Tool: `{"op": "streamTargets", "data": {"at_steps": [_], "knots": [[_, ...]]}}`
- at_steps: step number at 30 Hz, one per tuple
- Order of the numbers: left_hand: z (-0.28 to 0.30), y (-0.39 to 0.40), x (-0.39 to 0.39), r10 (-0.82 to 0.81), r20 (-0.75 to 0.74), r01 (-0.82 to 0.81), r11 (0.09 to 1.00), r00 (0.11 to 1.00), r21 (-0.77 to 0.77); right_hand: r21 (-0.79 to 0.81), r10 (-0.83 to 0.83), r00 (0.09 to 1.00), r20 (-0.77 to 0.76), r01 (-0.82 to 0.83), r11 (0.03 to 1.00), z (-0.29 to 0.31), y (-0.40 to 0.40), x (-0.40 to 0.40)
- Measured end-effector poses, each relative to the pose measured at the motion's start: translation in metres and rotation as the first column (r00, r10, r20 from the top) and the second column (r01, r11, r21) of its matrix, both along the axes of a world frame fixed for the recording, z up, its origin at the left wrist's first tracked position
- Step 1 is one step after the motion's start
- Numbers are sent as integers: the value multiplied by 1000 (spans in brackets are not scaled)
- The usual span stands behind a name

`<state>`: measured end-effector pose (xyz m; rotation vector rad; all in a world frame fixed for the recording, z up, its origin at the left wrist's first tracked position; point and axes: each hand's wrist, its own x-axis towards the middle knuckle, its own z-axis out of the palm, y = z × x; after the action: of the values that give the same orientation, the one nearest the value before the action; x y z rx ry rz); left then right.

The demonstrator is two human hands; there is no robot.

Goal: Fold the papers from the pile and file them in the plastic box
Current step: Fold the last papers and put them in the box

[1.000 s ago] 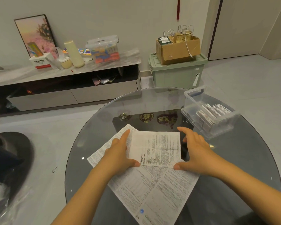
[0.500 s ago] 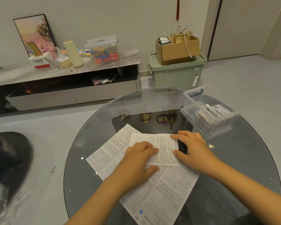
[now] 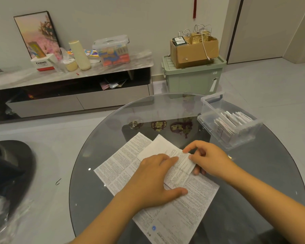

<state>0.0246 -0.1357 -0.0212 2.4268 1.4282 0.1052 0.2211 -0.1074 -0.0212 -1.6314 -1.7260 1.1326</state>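
A folded paper (image 3: pixel 173 161) is pressed flat by the left hand (image 3: pixel 155 180), whose fingers are laid straight across it, on the round glass desk (image 3: pixel 102 138). Its right edge is pinched between thumb and fingers of the right hand (image 3: pixel 208 159). Beneath it the pile (image 3: pixel 181 213) of unfolded printed sheets is spread on the desk. The plastic box (image 3: pixel 209 106) is seen well apart to the right, near the far rim, with folded papers (image 3: pixel 231 122) stood upright inside it.
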Motion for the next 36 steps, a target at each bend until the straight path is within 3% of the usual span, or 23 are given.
{"op": "streamTargets", "data": {"at_steps": [4,8,14,19,23,28,36], "knots": [[-2,-6,3,-45,-26,45,999,999,-13,-210,-10,976,-218,-37,977,6,-10,0],[0,-8,2,-61,-21,60,998,998,-36,-291,-50,938,-344,-56,955,11,-11,2],[11,-9,-4,5,122,14,988,993,-155,-215,31,978,-204,-76,974,16,-9,5],[15,-3,-12,147,258,-104,980,955,-170,-35,104,994,-25,-105,994,11,-4,5],[18,6,-14,240,357,-193,968,903,-164,38,149,989,-23,-148,988,3,2,2],[11,15,-17,344,395,-313,939,852,-144,58,139,981,-132,-132,990,2,2,-6],[2,25,-10,464,352,-447,885,813,-132,178,-23,1000,-7,24,984,-24,6,-22]]}}
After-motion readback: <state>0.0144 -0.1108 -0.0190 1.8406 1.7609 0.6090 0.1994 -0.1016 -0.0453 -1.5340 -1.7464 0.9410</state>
